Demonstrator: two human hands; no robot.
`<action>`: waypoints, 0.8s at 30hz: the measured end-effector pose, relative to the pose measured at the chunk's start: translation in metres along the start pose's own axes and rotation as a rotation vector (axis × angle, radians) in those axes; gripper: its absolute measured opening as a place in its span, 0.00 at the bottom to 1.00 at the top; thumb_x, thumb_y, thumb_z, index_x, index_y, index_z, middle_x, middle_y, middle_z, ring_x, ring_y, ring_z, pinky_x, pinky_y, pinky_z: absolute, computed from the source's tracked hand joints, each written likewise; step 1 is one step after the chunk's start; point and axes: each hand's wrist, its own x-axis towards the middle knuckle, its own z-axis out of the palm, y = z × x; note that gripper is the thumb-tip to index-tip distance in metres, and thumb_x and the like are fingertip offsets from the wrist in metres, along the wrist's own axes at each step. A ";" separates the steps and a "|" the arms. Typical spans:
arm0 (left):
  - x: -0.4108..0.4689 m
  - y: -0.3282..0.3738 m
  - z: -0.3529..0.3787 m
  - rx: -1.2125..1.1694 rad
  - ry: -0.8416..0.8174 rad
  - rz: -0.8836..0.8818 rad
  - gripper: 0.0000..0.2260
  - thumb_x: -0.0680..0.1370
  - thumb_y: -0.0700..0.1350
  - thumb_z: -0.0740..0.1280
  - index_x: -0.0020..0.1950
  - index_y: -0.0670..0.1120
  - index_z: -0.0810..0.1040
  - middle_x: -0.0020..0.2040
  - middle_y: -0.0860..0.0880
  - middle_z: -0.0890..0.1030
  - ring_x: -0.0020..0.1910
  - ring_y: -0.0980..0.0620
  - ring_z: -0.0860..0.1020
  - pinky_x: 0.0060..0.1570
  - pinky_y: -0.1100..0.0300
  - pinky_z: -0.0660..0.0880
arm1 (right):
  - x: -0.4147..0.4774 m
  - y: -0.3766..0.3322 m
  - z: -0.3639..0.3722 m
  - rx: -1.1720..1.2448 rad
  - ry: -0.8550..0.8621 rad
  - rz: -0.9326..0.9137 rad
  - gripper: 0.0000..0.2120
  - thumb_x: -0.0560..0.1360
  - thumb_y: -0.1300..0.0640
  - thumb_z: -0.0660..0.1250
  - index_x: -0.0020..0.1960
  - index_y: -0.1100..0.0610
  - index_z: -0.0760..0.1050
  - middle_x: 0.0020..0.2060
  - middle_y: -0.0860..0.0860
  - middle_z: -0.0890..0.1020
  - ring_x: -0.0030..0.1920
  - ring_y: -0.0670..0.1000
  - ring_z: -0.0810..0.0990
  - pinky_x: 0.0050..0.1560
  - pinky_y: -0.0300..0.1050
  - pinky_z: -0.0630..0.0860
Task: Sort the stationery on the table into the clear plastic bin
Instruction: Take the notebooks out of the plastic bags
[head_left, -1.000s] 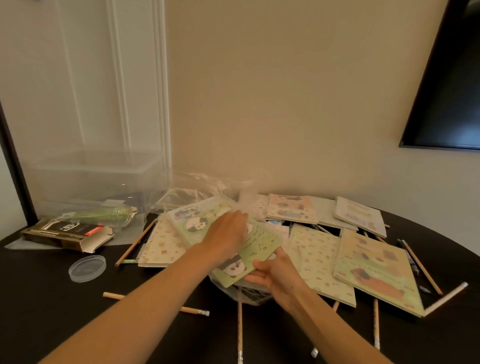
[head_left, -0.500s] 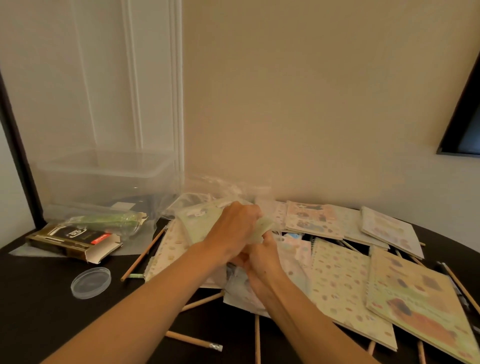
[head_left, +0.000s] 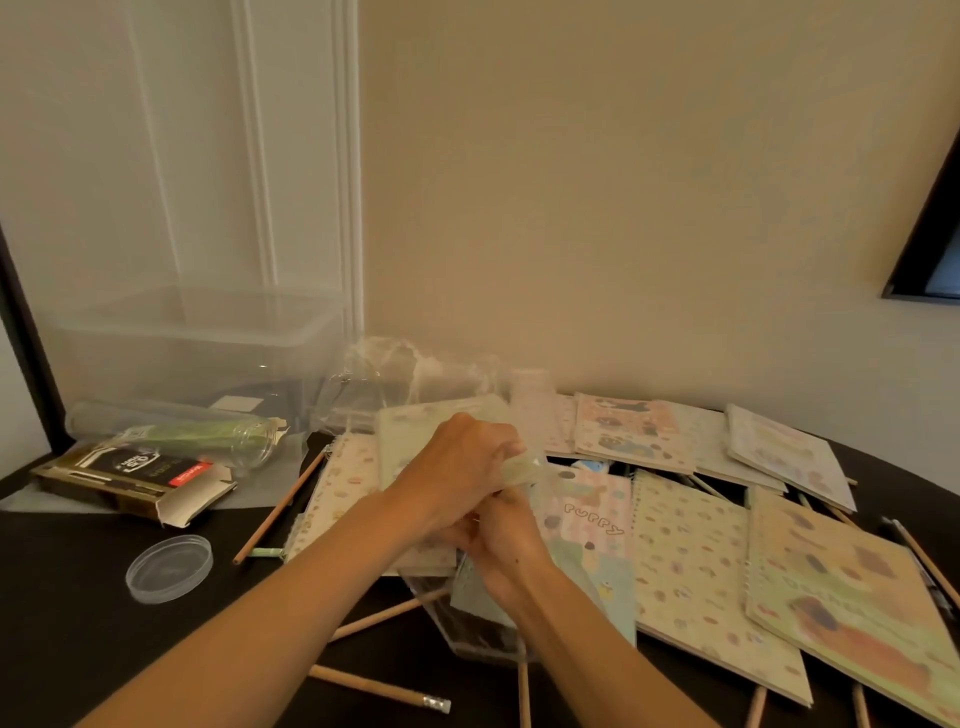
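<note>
1. While the left hand pinches the green notebook by its edge, likely to peel it off the notebook pile, the right hand sits under it; fingers hidden, grip unclear.
2. Clear plastic bin stands far-left on the desk, well apart from both hands.

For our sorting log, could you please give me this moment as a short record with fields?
left hand: grips the edge of a pale green notebook
right hand: just below the left hand; fingers hidden, hold unclear
clear bin: far left of the table, behind a clear tube and a cardboard box
other notebooks: spread over the right half, outside the bin
pencil: loose, nearest the camera; more lie around
round lid: flat, apart from the tube
</note>
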 end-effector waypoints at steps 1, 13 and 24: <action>-0.001 -0.002 -0.001 -0.007 -0.006 0.008 0.13 0.79 0.40 0.62 0.41 0.32 0.78 0.35 0.36 0.79 0.34 0.43 0.73 0.41 0.52 0.69 | -0.003 -0.001 -0.004 -0.064 -0.054 0.030 0.12 0.81 0.64 0.53 0.50 0.65 0.75 0.32 0.55 0.83 0.33 0.51 0.83 0.33 0.42 0.79; -0.025 -0.015 0.013 0.009 -0.175 -0.051 0.10 0.78 0.40 0.62 0.47 0.44 0.84 0.47 0.45 0.84 0.48 0.49 0.79 0.50 0.65 0.69 | -0.034 -0.014 -0.028 -0.703 -0.050 0.079 0.13 0.79 0.56 0.61 0.39 0.60 0.75 0.24 0.53 0.79 0.21 0.45 0.77 0.24 0.34 0.74; -0.072 -0.032 -0.018 0.589 -0.562 0.314 0.30 0.75 0.61 0.34 0.76 0.54 0.43 0.71 0.60 0.35 0.75 0.58 0.43 0.66 0.66 0.30 | -0.026 -0.075 -0.116 -1.932 -0.147 -0.586 0.42 0.73 0.75 0.54 0.75 0.41 0.47 0.76 0.48 0.46 0.76 0.49 0.47 0.64 0.44 0.69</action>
